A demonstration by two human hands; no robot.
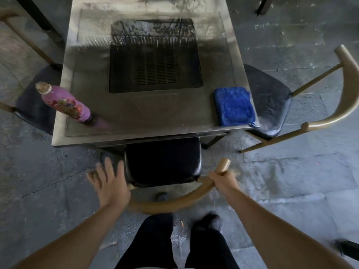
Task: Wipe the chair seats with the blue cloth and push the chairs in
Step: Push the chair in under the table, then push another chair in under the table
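A chair with a black seat (163, 162) and a curved tan backrest (174, 202) stands in front of me, its seat partly under the metal table (136, 121). My right hand (223, 179) grips the right end of the backrest. Above the backrest's left end, my left hand (110, 183) is spread, fingers apart, holding nothing. A folded blue cloth (235, 106) lies on the table's near right corner. Another black-seated chair (270, 105) stands at the table's right side, pulled out and angled. A third chair seat (37, 98) shows at the left, partly under the table.
A purple bottle (66, 103) stands on the table's near left corner. A black grill panel (155, 57) sits in the table's middle. My legs and dark shoes (209, 222) are just behind the chair. The floor is grey stone; a black table leg (38, 18) stands far left.
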